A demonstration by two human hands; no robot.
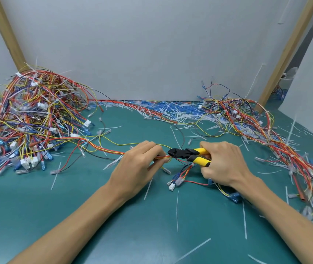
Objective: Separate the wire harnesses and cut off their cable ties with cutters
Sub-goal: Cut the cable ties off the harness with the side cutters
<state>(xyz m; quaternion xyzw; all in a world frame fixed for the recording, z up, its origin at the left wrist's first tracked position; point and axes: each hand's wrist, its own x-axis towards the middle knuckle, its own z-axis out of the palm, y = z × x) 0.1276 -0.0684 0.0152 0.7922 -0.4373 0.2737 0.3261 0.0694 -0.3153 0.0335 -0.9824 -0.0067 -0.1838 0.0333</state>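
A person's two bare forearms reach forward over a dark teal-green work mat [113, 216], seen from above. The left hand [140, 162] curls its fingers and thumb around a thin harness of red, orange and yellow wires [104, 149], pinching it just above the mat. The right hand [222, 162] wraps around the yellow handles of a pair of black-headed side cutters [188, 154], whose tips point left and sit right at the bundle beside the left fingertips; the blades look nearly together, and whether they touch a cable tie cannot be told. The held harness runs left from the hand into a large tangled heap of multicoloured wire harnesses with white and blue connectors [28, 115], while its loose end with small white and blue plugs [176, 181] lies on the mat between the hands. A second, flatter heap of harnesses [247, 119] spreads along the right side. Cut white plastic cable ties [180, 115] are scattered across the mat, thickest at the back. A pale grey wall panel [151, 44] stands behind, framed by two slanting wooden posts [5, 31].
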